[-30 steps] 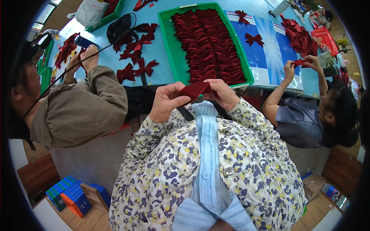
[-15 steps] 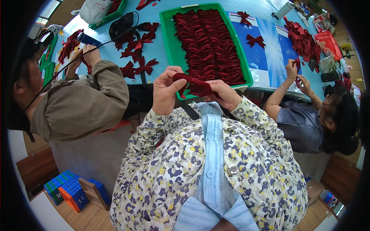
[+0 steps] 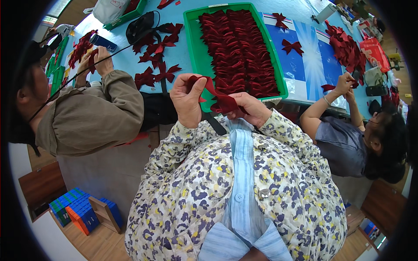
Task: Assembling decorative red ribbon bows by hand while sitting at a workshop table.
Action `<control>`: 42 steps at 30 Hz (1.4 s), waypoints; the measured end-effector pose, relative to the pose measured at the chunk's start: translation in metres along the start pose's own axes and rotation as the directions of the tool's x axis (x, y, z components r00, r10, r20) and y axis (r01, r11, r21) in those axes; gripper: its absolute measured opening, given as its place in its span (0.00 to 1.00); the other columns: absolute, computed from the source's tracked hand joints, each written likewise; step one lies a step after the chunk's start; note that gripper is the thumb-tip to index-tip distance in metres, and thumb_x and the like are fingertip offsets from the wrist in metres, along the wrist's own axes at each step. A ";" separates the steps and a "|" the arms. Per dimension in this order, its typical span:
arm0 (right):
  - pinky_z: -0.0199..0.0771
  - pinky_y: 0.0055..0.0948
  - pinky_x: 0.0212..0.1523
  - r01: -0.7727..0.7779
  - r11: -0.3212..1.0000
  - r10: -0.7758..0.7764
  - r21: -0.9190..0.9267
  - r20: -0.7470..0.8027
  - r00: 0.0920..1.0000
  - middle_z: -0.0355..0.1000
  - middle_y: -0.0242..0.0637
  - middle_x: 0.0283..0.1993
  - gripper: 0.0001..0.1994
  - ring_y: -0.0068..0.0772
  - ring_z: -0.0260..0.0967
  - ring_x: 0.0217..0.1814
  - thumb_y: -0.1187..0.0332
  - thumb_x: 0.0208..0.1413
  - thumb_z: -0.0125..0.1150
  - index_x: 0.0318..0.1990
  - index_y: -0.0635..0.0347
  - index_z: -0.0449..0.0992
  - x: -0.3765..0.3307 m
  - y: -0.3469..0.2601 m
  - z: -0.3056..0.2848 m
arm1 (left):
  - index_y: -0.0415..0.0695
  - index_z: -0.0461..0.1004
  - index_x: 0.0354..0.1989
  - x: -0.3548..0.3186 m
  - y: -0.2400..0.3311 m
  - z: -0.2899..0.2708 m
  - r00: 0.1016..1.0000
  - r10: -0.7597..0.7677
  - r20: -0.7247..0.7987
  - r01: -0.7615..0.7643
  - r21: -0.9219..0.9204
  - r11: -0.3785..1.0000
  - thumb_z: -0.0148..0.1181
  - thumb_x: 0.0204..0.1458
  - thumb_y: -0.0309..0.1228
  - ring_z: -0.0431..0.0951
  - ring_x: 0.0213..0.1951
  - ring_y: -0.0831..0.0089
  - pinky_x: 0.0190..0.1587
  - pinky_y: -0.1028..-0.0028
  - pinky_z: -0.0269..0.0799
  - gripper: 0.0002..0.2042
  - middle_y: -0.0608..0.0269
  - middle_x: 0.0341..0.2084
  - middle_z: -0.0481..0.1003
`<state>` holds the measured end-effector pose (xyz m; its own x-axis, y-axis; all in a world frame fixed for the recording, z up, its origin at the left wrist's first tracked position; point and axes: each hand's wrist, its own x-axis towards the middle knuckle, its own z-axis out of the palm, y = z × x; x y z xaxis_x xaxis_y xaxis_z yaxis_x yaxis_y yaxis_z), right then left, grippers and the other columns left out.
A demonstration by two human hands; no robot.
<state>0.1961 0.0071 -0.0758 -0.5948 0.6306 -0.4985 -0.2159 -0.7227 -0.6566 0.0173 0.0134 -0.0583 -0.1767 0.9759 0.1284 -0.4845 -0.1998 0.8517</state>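
Left fingers: left hand raised, thumb and forefinger pinched shut on upper end of dark red ribbon strip; remaining fingers curled in, loosely bent.
Right fingers: right hand lower, closed around other end of same strip, fingertips folded over fabric; thumb hidden beneath cloth, exact spread not readable.
Ribbon strip: soft, matte, velvet-like nap; narrow band, creased and twisted between both hands, sagging in shallow arc; held above near table edge, just in front of green tray.
Tray: hard plastic, rectangular, raised rim; packed with rows of folded dark red pieces, overlapping like shingles.
Table: smooth pale blue surface; flat printed sheet in blue and white right of tray, two finished bows lying on it.
Loose bows: same red fabric, pinched centres, flared tails; scattered left of tray, near black strap.
Sleeves: floral print, cream ground with yellow, grey and purple blotches, woven cotton look; pale blue striped placket, round buttons.
Person on left: olive-brown sleeve, gathered cuff; hands at table on red pieces, dark cylinder beside them.
Person on right: grey-blue top; both hands raised, pinching small red piece.
Far right: heap of red fabric, loosely piled.
Floor: stacked blue, green and orange blocks, wooden frame beside.
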 end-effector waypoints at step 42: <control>0.48 0.12 0.19 0.236 0.926 -0.252 -0.295 -0.019 0.967 0.65 0.20 0.20 0.04 0.07 0.56 0.19 0.67 0.52 0.56 0.30 0.55 0.75 0.027 -0.004 0.050 | 0.45 0.74 0.24 0.009 0.072 -0.047 0.607 0.061 0.792 -0.794 0.601 0.090 0.61 0.34 0.22 0.72 0.35 0.69 0.41 0.67 0.61 0.07 0.69 0.25 0.73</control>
<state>0.1423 0.0131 -0.0589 -0.5062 0.7979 -0.3273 -0.1120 -0.4371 -0.8924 -0.0593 0.0032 -0.0200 0.5422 0.6502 0.5322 0.6116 -0.7397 0.2806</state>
